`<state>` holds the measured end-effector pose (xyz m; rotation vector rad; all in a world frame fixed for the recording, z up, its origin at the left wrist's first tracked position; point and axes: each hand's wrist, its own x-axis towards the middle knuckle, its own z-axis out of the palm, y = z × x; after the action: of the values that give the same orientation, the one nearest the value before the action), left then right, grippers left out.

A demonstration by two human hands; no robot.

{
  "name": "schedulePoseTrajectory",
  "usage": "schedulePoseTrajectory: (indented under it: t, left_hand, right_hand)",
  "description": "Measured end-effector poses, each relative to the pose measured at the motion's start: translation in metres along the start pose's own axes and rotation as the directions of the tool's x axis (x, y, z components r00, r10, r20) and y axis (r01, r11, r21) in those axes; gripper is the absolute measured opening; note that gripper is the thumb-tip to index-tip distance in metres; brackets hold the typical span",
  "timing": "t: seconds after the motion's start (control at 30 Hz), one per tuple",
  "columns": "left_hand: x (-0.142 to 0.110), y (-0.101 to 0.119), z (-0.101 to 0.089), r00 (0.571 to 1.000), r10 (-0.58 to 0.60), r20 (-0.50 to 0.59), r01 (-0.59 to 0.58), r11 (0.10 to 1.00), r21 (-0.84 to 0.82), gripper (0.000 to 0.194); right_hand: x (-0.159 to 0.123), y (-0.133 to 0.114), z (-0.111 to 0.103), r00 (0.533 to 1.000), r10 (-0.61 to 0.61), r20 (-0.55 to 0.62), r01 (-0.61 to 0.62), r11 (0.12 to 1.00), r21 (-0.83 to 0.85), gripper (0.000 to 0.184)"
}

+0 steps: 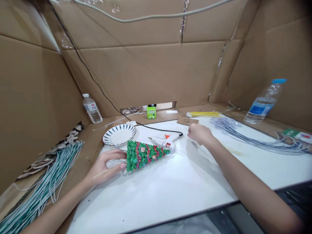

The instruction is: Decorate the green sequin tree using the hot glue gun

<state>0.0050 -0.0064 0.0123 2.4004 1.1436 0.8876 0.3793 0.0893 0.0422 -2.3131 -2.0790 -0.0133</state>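
There were two hands (pixel 104 169), one tree (pixel 145 156) at six o'clock, one plate (pixel 119 135) at eight, one glue gun (pixel 172 137) at five, two bottles (pixel 94 111) at nine and three, one green box (pixel 151 112), three bundles of strands (pixel 57 177), one at eight and two near three, and two long cords (pixel 126 20) at ten and twelve.

A makeshift craft workshop booth, with brown cardboard walls (pixel 146 71) across the top and sides of the frame and a white tabletop (pixel 156 195) below. At centre are a glue gun (pixel 161 142) and a small decorated tree (pixel 146 156); thin green-and-white strands (pixel 57 174) lie bundled at lower left, grey strands (pixel 255 141) at right.
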Motion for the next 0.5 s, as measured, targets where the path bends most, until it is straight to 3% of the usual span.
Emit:
schedulePoseTrajectory:
  t: [0.07,0.1,0.2,0.33,0.5]
  left_hand:
    - [0.001,-0.005,-0.001,0.977,-0.169,-0.133,0.159,0.984,-0.084,0.016]
    - [0.001,-0.009,0.000,0.942,-0.266,-0.204,0.240,0.960,-0.143,0.018]
    - [0.003,-0.020,0.000,0.780,-0.513,-0.357,0.391,0.846,-0.362,0.033]
    - [0.005,-0.032,-0.003,0.640,-0.617,-0.457,0.431,0.782,-0.451,0.041]
    - [0.004,-0.033,-0.005,0.611,-0.566,-0.554,0.413,0.825,-0.387,0.038]
  right_hand:
    - [0.001,0.001,0.000,0.999,0.010,0.038,-0.010,1.000,-0.008,0.025]
    - [0.001,0.001,0.000,0.998,0.013,0.053,-0.012,1.000,-0.011,0.026]
    - [0.003,0.004,0.000,0.995,0.019,0.098,-0.018,1.000,-0.014,0.028]
    - [0.008,0.008,0.004,0.988,0.029,0.151,-0.028,1.000,-0.008,0.025]
    - [0.015,0.009,0.011,0.974,0.025,0.226,-0.034,0.999,0.034,0.021]
